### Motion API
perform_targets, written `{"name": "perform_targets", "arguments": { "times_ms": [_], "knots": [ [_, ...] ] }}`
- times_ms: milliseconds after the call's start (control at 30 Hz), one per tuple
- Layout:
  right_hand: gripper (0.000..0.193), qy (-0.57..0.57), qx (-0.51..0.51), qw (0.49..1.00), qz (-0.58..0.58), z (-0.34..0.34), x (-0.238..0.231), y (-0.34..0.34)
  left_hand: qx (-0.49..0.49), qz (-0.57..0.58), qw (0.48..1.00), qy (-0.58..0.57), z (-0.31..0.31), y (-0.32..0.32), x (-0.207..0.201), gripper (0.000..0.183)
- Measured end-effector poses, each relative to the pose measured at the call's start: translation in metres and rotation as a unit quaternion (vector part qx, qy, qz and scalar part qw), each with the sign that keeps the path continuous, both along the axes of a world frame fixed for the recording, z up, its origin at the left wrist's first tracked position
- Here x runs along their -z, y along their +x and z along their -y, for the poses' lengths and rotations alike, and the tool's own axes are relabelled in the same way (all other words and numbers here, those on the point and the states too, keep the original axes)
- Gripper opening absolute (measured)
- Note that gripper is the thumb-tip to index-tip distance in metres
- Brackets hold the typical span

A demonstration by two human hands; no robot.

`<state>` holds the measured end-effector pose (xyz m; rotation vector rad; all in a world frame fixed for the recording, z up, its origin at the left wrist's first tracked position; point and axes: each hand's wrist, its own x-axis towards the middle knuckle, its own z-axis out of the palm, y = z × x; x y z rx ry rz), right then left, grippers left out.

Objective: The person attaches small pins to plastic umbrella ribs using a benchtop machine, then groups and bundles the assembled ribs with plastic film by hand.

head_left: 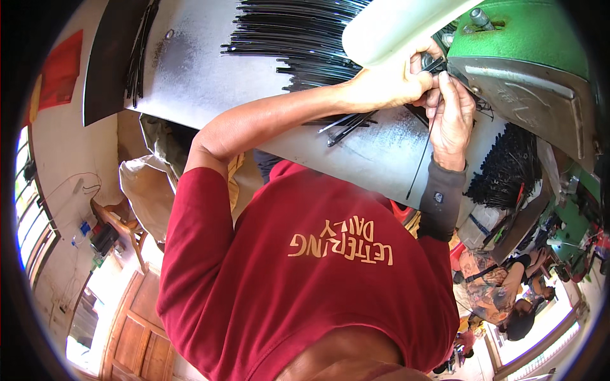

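Observation:
My left hand (406, 79) reaches across to the side of a green machine (521, 35), its fingers bent and pressed together. A short black piece (434, 65) shows at its fingertips, close against the machine; its kind is hard to make out. Just beside it, my right hand (454, 111) pinches a thin black rod (423, 152). That rod slants down toward me past the table's near edge, and its upper end is hidden among the fingers. The two hands nearly touch.
On the grey metal table (190, 70) lies a wide pile of black rods (292, 32). More rods (136, 54) lie at its far left. A dense black bundle (508, 168) stands at right. A white lamp tube (394, 28) hangs above my hands. Another person (489, 289) sits at lower right.

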<state>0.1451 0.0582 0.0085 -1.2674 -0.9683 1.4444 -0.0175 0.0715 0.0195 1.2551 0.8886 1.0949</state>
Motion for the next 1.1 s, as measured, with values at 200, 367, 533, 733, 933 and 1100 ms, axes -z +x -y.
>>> {"name": "perform_targets", "arguments": {
  "times_ms": [200, 367, 533, 733, 933, 1100],
  "knots": [
    [0.027, -0.045, -0.09, 0.993, -0.069, -0.008, 0.001, 0.014, 0.037, 0.061, 0.997, -0.033, -0.002, -0.005, 0.009, 0.021],
    [0.037, -0.064, -0.115, 0.99, 0.046, 0.011, -0.004, 0.002, 0.058, 0.149, 0.984, -0.085, -0.003, -0.004, 0.019, 0.024],
    [0.047, -0.121, -0.177, 0.975, -0.06, 0.037, 0.009, -0.013, 0.061, 0.123, 0.979, -0.153, -0.003, 0.004, 0.02, 0.017],
    [0.046, -0.11, -0.175, 0.973, -0.099, 0.044, 0.01, -0.011, 0.037, 0.07, 0.985, -0.152, 0.001, 0.006, 0.009, 0.017],
    [0.049, -0.091, -0.163, 0.978, -0.089, 0.042, -0.005, -0.008, 0.026, 0.049, 0.992, -0.115, -0.002, -0.005, 0.007, 0.013],
    [0.051, -0.096, -0.18, 0.976, -0.082, 0.04, -0.006, -0.009, 0.017, 0.112, 0.978, -0.175, 0.001, 0.0, 0.006, 0.014]
  ]
}}
